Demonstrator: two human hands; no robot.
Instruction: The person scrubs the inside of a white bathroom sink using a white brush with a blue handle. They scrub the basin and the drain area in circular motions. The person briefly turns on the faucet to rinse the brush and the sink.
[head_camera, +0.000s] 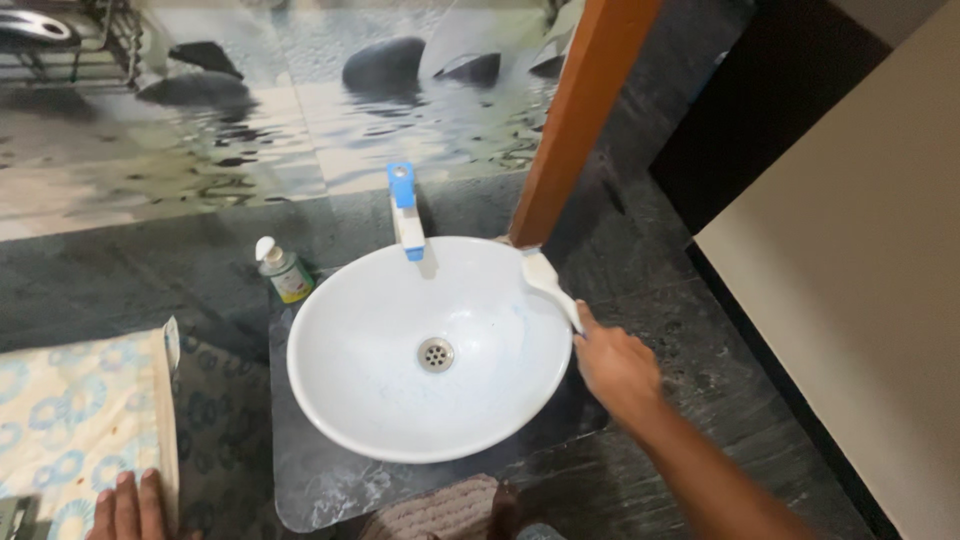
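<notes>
Right hand closed on white brush at right rim of white basin, bristle end toward far rim. Left hand flat, fingers spread, holding nothing, on patterned cloth, near left. Soap bottle left of blue tap.

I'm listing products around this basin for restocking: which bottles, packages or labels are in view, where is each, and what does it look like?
Soap bottle: one small pump bottle on the dark counter, just left of the white basin rim; clear greenish body, white pump top, yellow and green label on its front.
No other packages, signs or screens show.
</notes>
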